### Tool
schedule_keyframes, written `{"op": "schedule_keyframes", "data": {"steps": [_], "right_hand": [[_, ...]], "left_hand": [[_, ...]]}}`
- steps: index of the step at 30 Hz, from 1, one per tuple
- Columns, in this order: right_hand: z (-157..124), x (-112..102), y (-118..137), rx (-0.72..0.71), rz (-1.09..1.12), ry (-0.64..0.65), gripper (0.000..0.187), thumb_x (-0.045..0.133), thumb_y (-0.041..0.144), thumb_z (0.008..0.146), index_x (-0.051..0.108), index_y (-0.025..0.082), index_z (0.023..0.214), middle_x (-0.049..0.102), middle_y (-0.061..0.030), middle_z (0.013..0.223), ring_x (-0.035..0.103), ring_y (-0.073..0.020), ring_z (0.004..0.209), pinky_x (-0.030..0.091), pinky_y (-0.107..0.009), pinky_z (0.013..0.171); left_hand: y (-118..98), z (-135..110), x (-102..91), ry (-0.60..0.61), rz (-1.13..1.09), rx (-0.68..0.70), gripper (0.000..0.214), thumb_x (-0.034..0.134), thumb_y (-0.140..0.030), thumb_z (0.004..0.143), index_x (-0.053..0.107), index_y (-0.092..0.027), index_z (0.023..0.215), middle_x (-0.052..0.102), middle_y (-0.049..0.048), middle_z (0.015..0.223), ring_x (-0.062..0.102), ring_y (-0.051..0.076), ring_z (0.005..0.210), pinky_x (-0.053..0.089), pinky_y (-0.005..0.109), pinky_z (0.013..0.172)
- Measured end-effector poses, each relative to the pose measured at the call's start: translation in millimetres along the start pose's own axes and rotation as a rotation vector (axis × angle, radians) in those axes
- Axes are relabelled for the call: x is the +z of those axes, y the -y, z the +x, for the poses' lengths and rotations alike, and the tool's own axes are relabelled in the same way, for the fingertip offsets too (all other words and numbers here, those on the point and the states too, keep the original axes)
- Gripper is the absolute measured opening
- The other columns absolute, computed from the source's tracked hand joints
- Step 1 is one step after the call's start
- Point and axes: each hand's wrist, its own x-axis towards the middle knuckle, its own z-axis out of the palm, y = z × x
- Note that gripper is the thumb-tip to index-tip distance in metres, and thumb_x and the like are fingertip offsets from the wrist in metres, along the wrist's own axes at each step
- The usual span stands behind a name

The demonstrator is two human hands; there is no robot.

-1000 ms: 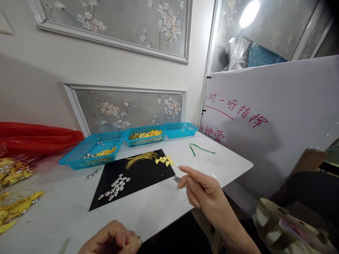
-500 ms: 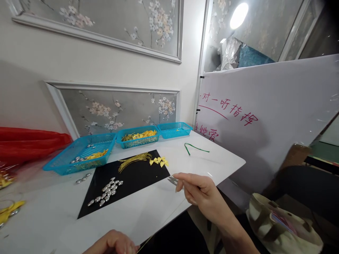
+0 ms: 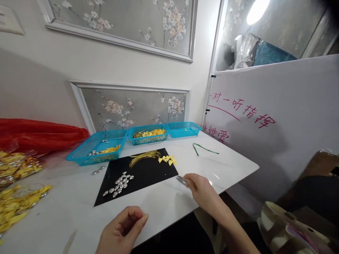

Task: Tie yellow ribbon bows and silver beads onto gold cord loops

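Observation:
My right hand (image 3: 202,188) rests on the white table (image 3: 233,165) just right of a black mat (image 3: 148,174), closed around a small metal tool (image 3: 181,180) whose tip pokes out to the left. My left hand (image 3: 123,229) hovers at the near table edge with fingers curled and thumb pinched to them; what it holds, if anything, is hidden. On the mat lie a cluster of silver beads (image 3: 119,184), a bundle of gold wires (image 3: 144,157) and several small yellow bows (image 3: 167,159).
Three blue baskets (image 3: 97,150) (image 3: 148,135) (image 3: 184,129) line the wall side of the table. A green wire (image 3: 205,150) lies near the right. Red fabric (image 3: 39,135) and yellow-gold pieces (image 3: 18,197) fill the left. A whiteboard (image 3: 278,123) stands at right.
My right hand has lowered onto the table with the tool. My left hand has risen into fuller view at the near edge. The camera view has shifted slightly.

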Motion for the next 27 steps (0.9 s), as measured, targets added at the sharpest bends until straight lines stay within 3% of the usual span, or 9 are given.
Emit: {"op": "schedule_keyframes", "data": {"steps": [4, 11, 16, 21, 27], "right_hand": [[6.1, 3.3, -13.4, 0.099, -0.242, -0.005, 0.016, 0.056, 0.023, 0.097, 0.068, 0.015, 0.104, 0.066, -0.0083, 0.100, 0.063, -0.0206, 0.089, 0.051, -0.035, 0.080], [26.2, -2.1, -29.3, 0.194, -0.464, 0.010, 0.023, 0.062, 0.034, 0.100, 0.066, 0.015, 0.111, 0.068, -0.0064, 0.110, 0.068, -0.0199, 0.095, 0.058, -0.040, 0.085], [38.5, -12.0, -29.5, 0.131, -0.444, 0.013, 0.025, 0.061, 0.034, 0.100, 0.064, 0.016, 0.117, 0.068, -0.0075, 0.114, 0.068, -0.0209, 0.099, 0.058, -0.042, 0.087], [51.2, -11.2, -16.0, 0.027, -0.351, 0.098, 0.030, 0.061, 0.034, 0.101, 0.061, 0.016, 0.125, 0.067, -0.0074, 0.114, 0.068, -0.0200, 0.095, 0.059, -0.039, 0.082], [99.0, 6.7, -5.8, 0.143, -0.379, 0.209, 0.029, 0.064, 0.033, 0.099, 0.063, 0.016, 0.122, 0.066, -0.0086, 0.121, 0.068, -0.0212, 0.099, 0.060, -0.040, 0.084]], "left_hand": [[4.7, 2.1, -10.7, -0.008, 0.004, -0.028, 0.040, 0.084, -0.056, 0.061, 0.080, -0.024, 0.085, 0.082, 0.0059, 0.092, 0.075, 0.028, 0.093, 0.059, 0.029, 0.084], [5.2, -2.0, -23.7, -0.042, -0.042, -0.047, 0.045, 0.083, -0.061, 0.064, 0.081, -0.022, 0.087, 0.082, 0.0070, 0.090, 0.078, 0.027, 0.087, 0.061, 0.025, 0.080], [6.7, -0.2, -25.6, -0.123, -0.110, -0.057, 0.046, 0.081, -0.063, 0.068, 0.079, -0.022, 0.090, 0.079, 0.0055, 0.096, 0.078, 0.023, 0.085, 0.061, 0.024, 0.082], [8.6, 0.7, -26.0, -0.088, -0.106, -0.064, 0.047, 0.082, -0.062, 0.067, 0.080, -0.021, 0.091, 0.080, 0.0070, 0.097, 0.078, 0.026, 0.088, 0.062, 0.029, 0.085], [14.4, -0.7, -28.4, -0.037, -0.050, -0.033, 0.045, 0.080, -0.062, 0.067, 0.081, -0.022, 0.089, 0.081, 0.0066, 0.094, 0.078, 0.027, 0.090, 0.061, 0.026, 0.082]]}}
